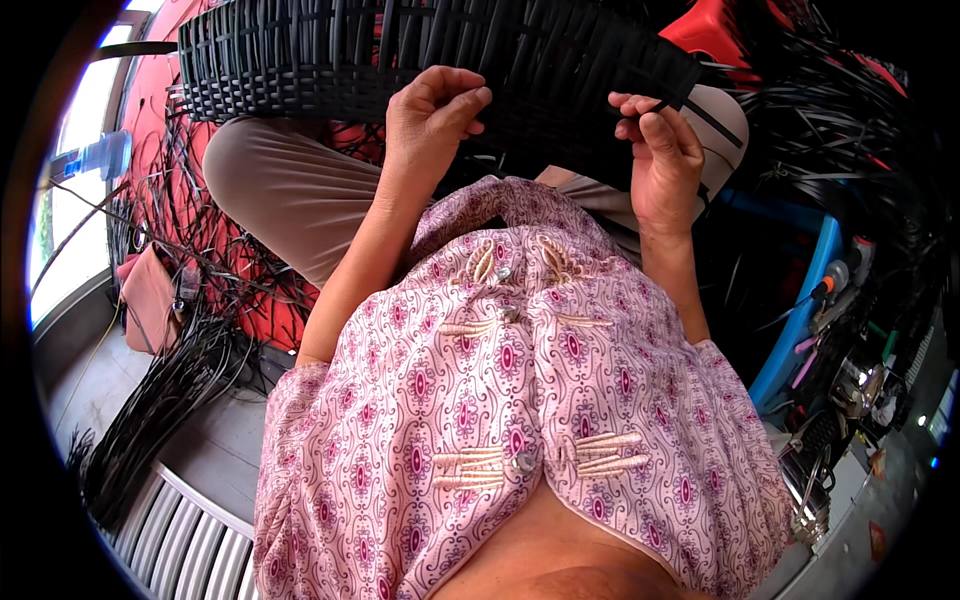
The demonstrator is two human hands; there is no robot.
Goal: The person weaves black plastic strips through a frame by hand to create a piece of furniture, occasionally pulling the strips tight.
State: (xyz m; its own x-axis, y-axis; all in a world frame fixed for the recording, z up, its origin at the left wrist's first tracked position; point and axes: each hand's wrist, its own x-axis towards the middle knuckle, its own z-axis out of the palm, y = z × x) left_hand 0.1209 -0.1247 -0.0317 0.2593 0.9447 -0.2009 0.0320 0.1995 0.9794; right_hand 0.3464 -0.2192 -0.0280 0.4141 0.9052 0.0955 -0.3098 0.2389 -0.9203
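Note:
A dark woven piece of flat black strips (300,55), basket-like, lies across my lap at the top of the view. My left hand (435,115) is at its near edge, thumb pressed to the curled fingers; whatever is in the pinch is too small to make out. Farther right, my right hand (662,160) is raised below the weave's right end, fingers bent in toward the thumb. A thin black strip (708,122) runs by its fingertips, and the fingers appear closed on it. My bent knees (290,185) support the woven piece from below.
Loose black strips lie tangled over a red mat (275,310) at left, with a thick bundle (165,390) nearer me. At right are a blue plastic rim (800,320), assorted tools (850,290) and more strips. A red plastic object (708,35) stands beyond the right knee.

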